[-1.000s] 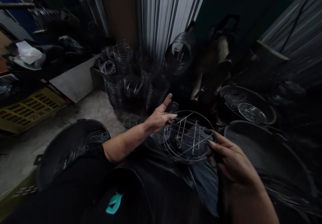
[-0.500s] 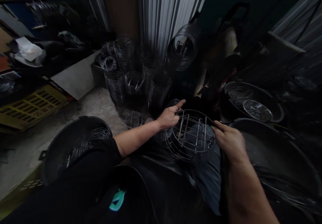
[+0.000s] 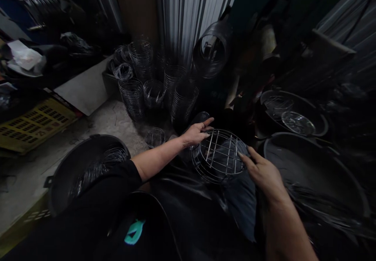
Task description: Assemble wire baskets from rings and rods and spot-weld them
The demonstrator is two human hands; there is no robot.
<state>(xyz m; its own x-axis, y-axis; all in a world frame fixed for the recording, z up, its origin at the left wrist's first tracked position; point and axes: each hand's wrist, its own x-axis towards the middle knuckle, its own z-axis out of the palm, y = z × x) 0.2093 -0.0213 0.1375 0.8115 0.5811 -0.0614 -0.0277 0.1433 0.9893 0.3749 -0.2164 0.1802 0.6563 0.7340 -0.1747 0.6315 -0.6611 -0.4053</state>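
Note:
A round wire rack (image 3: pixel 223 151) with a grid of straight bars sits above my lap, slightly tilted, with more wire rings beneath it. My left hand (image 3: pixel 196 134) reaches to its far left rim, fingers stretched forward and apart, fingertips beside or touching the wire. On the right, my right hand (image 3: pixel 266 173) has its fingers and thumb on the rack's rim, gripping it at the edge. The rings under the grid partly overlap, so I cannot tell if they belong to one rack or several.
Several stacks of wire rings (image 3: pixel 132 98) stand on the floor ahead. A black tub (image 3: pixel 60 175) with wire pieces is at left; another large tub (image 3: pixel 308 163) and a smaller tub (image 3: pixel 321 122) are at right. A yellow crate (image 3: pixel 35 126) lies far left. Wire coil (image 3: pixel 213 49) behind.
The rack's upper grid has lowered toward the rings below and shifted slightly left. My left fingers have spread from a pointing pose. My right fingers have moved further over the rim.

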